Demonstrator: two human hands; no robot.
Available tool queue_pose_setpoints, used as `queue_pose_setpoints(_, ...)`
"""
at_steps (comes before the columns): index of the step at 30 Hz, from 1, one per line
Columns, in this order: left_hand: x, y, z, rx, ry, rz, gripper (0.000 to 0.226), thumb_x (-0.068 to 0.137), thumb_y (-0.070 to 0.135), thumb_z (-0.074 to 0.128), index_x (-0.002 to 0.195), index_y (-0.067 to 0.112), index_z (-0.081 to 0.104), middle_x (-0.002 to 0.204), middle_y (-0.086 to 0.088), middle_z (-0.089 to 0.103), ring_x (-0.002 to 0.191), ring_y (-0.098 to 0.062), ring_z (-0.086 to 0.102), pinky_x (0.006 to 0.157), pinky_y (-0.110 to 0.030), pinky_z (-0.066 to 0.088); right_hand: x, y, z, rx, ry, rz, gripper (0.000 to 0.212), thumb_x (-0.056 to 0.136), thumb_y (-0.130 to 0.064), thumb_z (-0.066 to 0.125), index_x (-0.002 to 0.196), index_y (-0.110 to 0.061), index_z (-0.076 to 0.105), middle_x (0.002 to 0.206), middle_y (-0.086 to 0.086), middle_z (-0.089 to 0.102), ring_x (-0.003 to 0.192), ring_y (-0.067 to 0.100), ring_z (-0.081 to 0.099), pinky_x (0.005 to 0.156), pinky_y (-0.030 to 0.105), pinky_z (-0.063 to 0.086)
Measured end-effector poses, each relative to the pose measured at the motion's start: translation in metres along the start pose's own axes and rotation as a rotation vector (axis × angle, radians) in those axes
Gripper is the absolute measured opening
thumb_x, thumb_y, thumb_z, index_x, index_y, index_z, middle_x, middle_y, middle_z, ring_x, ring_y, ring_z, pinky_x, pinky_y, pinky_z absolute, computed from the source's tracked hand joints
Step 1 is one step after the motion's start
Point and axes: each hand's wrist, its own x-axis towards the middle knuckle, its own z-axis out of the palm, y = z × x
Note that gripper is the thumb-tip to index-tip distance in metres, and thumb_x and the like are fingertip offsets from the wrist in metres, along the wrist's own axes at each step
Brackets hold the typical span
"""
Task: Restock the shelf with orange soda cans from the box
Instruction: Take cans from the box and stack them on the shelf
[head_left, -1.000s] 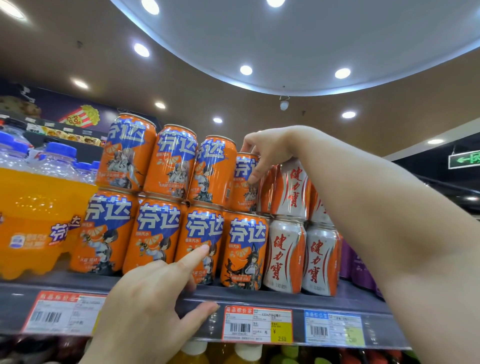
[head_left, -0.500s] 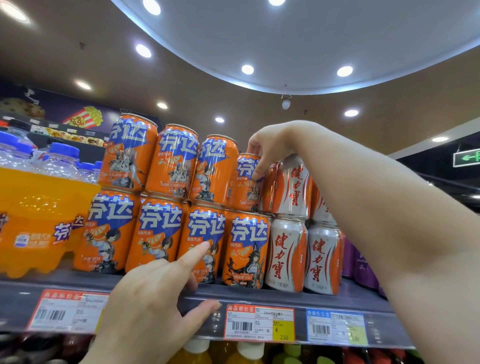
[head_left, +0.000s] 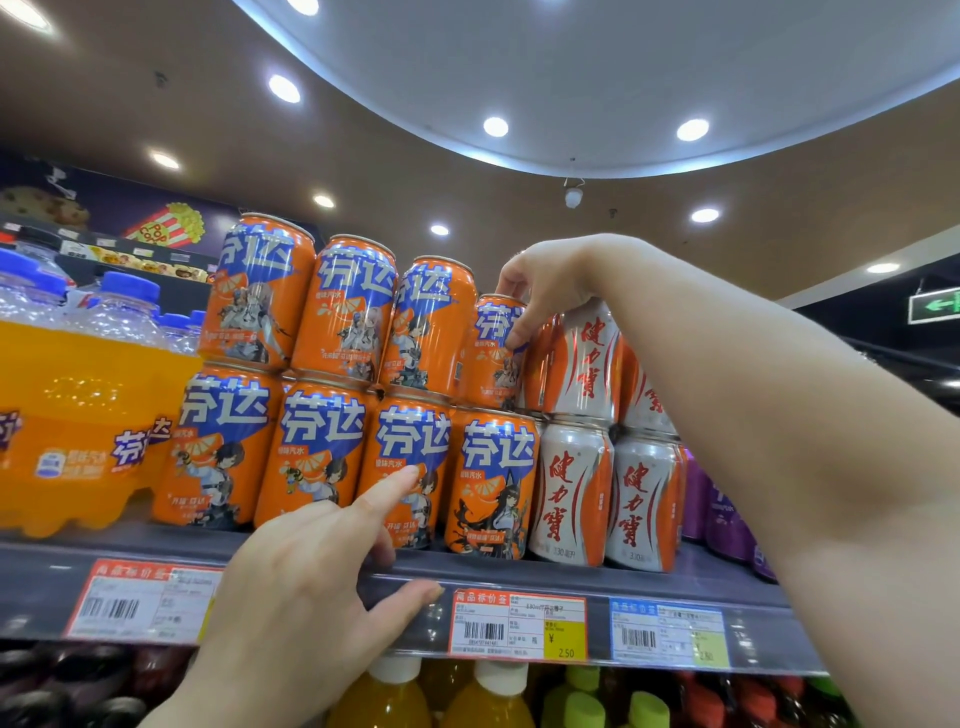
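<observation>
Orange soda cans with blue labels stand in two stacked rows on the grey shelf (head_left: 597, 577). My right hand (head_left: 540, 291) reaches in from the right and grips the rightmost upper orange can (head_left: 491, 358) at its top, fingers curled over the rim and side. That can sits further back than its three upper neighbours (head_left: 343, 306). My left hand (head_left: 322, 582) is raised before the lower row (head_left: 317, 447), forefinger straight and touching the third lower can, thumb at the shelf's front rail. It holds nothing. The box is out of view.
White-and-orange cans (head_left: 576, 483) stand stacked right of the orange ones, touching my right wrist. A shrink-wrapped pack of orange soda bottles (head_left: 78, 410) fills the shelf's left. Purple cans (head_left: 717, 514) sit at far right. Price tags (head_left: 519, 623) line the rail; bottles (head_left: 488, 696) stand below.
The right hand has stayed on the top of the upper right can with hardly any shift. My left forefinger stays pointed at the lower row. The view has moved slightly.
</observation>
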Motion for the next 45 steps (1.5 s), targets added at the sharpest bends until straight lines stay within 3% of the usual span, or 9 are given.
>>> queue_pose_setpoints(5, -0.001, 0.000, 0.000, -0.003, 0.009, 0.000, 0.078, 0.070, 0.063, 0.058, 0.138, 0.027, 0.045, 0.067, 0.022, 0.058, 0.058, 0.002, 0.054, 0.048, -0.020, 0.049, -0.001, 0.000, 0.001, -0.006, 0.005, -0.001, 0.045, 0.074, -0.046, 0.081, 0.112, -0.032, 0.060, 0.106, -0.009, 0.068, 0.079, 0.008, 0.069, 0.045, 0.016, 0.048)
queue_pose_setpoints(16, -0.002, -0.001, 0.004, 0.029, -0.022, -0.013, 0.087, 0.064, 0.053, 0.082, 0.139, 0.026, 0.046, 0.067, 0.022, 0.058, 0.058, 0.002, 0.054, 0.047, -0.022, 0.051, 0.002, 0.000, 0.002, -0.031, 0.003, -0.003, 0.047, 0.072, -0.047, 0.082, 0.110, -0.033, 0.059, 0.110, -0.006, 0.068, 0.086, 0.011, 0.069, 0.058, 0.024, 0.052)
queue_pose_setpoints(22, -0.002, -0.001, 0.005, 0.034, -0.016, -0.008, 0.087, 0.062, 0.053, 0.080, 0.137, 0.024, 0.047, 0.067, 0.020, 0.058, 0.057, -0.001, 0.054, 0.047, -0.020, 0.049, -0.004, 0.001, 0.001, 0.024, 0.037, 0.005, 0.056, 0.069, -0.048, 0.085, 0.119, -0.036, 0.063, 0.111, -0.011, 0.069, 0.091, 0.011, 0.069, 0.062, 0.025, 0.054)
queue_pose_setpoints(25, -0.003, -0.002, 0.006, 0.041, 0.001, -0.009, 0.080, 0.068, 0.059, 0.069, 0.137, 0.024, 0.049, 0.067, 0.020, 0.059, 0.059, -0.001, 0.055, 0.049, -0.021, 0.049, -0.013, 0.002, 0.001, 0.039, 0.099, 0.001, 0.070, 0.069, -0.047, 0.085, 0.132, -0.035, 0.055, 0.125, -0.011, 0.062, 0.101, 0.013, 0.065, 0.069, 0.026, 0.054)
queue_pose_setpoints(29, -0.004, -0.004, 0.008, 0.063, 0.021, -0.006, 0.080, 0.068, 0.055, 0.079, 0.136, 0.025, 0.050, 0.068, 0.018, 0.060, 0.060, -0.005, 0.057, 0.049, -0.027, 0.051, -0.032, -0.002, 0.001, -0.100, 0.188, -0.007, 0.078, 0.069, -0.057, 0.080, 0.138, -0.037, 0.050, 0.137, -0.012, 0.056, 0.121, 0.016, 0.056, 0.097, 0.036, 0.041)
queue_pose_setpoints(35, -0.006, -0.003, 0.011, 0.098, 0.069, 0.007, 0.079, 0.067, 0.052, 0.081, 0.135, 0.023, 0.053, 0.070, 0.016, 0.062, 0.062, -0.011, 0.058, 0.052, -0.033, 0.051, -0.075, -0.015, 0.012, -0.143, 0.304, -0.019, 0.069, 0.068, -0.062, 0.078, 0.131, -0.044, 0.055, 0.137, -0.012, 0.056, 0.128, 0.021, 0.048, 0.100, 0.037, 0.032)
queue_pose_setpoints(42, -0.005, -0.001, 0.009, 0.091, 0.030, -0.011, 0.073, 0.068, 0.051, 0.080, 0.131, 0.021, 0.058, 0.068, 0.016, 0.060, 0.059, -0.009, 0.055, 0.051, -0.029, 0.049, -0.119, 0.000, 0.021, -0.011, 0.544, -0.009, 0.048, 0.081, -0.047, 0.074, 0.125, -0.032, 0.063, 0.131, -0.006, 0.062, 0.127, 0.022, 0.049, 0.110, 0.044, 0.033)
queue_pose_setpoints(45, -0.004, 0.001, 0.007, 0.088, 0.020, -0.016, 0.071, 0.070, 0.051, 0.078, 0.131, 0.020, 0.058, 0.069, 0.016, 0.060, 0.060, -0.009, 0.055, 0.051, -0.029, 0.049, -0.138, 0.008, 0.022, 0.033, 0.552, 0.026, 0.043, 0.084, -0.043, 0.072, 0.123, -0.028, 0.064, 0.128, -0.005, 0.064, 0.126, 0.021, 0.052, 0.111, 0.049, 0.034)
